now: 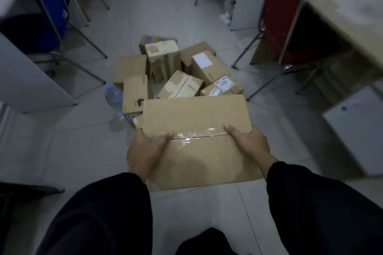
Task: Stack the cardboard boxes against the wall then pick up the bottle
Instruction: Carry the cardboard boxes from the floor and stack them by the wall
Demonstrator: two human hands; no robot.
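Cardboard box [196, 155], large, tan and flat-topped, with clear tape across its lid, held at the centre of the view, at six o'clock of the heap it belongs with. Dark sleeves [310, 203] enter from the lower edge. The left hand [143, 149] grips the box's nine o'clock side and the right hand [247, 141] its three o'clock side. Each thumb lies flat on the taped top face while the fingers curl round the edge out of sight. Whether the underside touches the pale tiled floor [83, 151] cannot be told.

At ten o'clock of the held box, just beside the nearest small carton, stands a clear plastic water bottle [113, 97], upright and untouched. At twelve o'clock lies a loose heap of smaller tan cardboard boxes [180, 87], tilted against one another, some bearing white labels. Farther out, a blue metal-legged chair [47, 6] stands at ten o'clock and a red metal-legged chair [281, 12] at two o'clock.

No stack is visible, so the task appears to be at an early stage. For the carry, a level box and a symmetrical grip are advisable, with the fingers well under the base, since the taped lid probably offers the thumbs little friction. The route should avoid the chair legs, and the broad box probably suits the bottom of the stack. The bottle stands close enough to be knocked over as neighbouring boxes are lifted.
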